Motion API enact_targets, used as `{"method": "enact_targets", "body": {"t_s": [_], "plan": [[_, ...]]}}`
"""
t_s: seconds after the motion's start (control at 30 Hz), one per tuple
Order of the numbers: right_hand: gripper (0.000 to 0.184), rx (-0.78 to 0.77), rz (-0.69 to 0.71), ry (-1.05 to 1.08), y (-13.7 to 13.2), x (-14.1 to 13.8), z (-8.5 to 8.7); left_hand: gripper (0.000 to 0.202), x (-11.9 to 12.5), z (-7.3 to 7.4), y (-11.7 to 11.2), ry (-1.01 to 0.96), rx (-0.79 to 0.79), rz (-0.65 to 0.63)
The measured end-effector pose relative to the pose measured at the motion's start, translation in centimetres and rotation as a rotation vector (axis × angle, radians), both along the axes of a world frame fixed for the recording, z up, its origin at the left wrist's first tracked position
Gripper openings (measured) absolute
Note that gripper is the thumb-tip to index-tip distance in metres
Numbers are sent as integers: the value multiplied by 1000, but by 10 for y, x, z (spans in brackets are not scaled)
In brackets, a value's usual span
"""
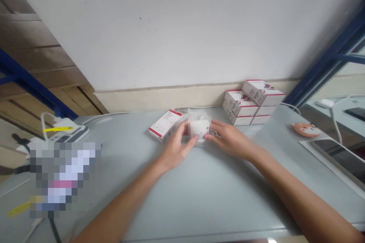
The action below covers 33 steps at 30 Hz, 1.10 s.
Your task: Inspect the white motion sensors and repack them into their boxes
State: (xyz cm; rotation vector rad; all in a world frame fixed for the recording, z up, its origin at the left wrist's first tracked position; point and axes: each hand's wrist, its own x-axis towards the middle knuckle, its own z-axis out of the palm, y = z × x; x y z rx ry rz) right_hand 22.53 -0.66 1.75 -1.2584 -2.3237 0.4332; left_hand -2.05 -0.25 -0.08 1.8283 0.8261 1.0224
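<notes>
Between my two hands is a small white rounded device (199, 126) in a clear plastic bag, upright at the middle of the grey table. My left hand (178, 146) grips its left side, with the thumb across the lower front. From the right, my right hand (228, 136) holds the other side, fingers behind and thumb at the front. Just behind my left hand lies a white box (167, 123) with red edges; its near right corner is partly hidden by that hand.
Several similar boxes (252, 102) are stacked against the wall at the back right. An orange animal-faced object (306, 129) and a dark flat device (339, 157) lie farther right. A power strip (71, 136) with cables and a blurred-out item (65, 178) occupy the left side.
</notes>
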Motion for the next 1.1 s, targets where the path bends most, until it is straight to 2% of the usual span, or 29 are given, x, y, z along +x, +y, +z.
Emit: {"method": "enact_targets", "body": {"t_s": [0.17, 0.27, 0.33, 0.43, 0.5, 0.6, 0.7, 0.77, 0.93, 1.1], "plan": [[25, 37, 13, -111, -2, 1, -6, 48, 6, -9, 1, 26, -55, 70], [24, 48, 17, -138, -3, 1, -4, 46, 7, -12, 3, 76, -87, 89], [21, 10, 31, -68, -5, 2, 2, 47, 6, -13, 3, 148, -96, 105], [27, -62, 80, 76, -8, 3, 13, 51, 3, -12, 1, 282, -119, 114], [27, -73, 61, 105, -9, 1, 15, 56, 2, -10, -2, 312, -121, 101], [34, -57, -20, 79, -7, -4, 9, 61, 1, -3, -6, 216, -72, 21], [43, -67, -51, 58, -5, -7, 2, 51, 3, 4, -6, 39, -42, -69], [46, -85, -51, 65, -5, -7, 2, 47, 3, 4, -3, -33, -58, -83], [43, -63, -60, 199, -5, -4, 7, 49, 4, -6, 2, -26, -162, -100], [37, -111, -57, 206, -5, -4, 7, 47, 4, -12, 2, 10, -237, -121]]}}
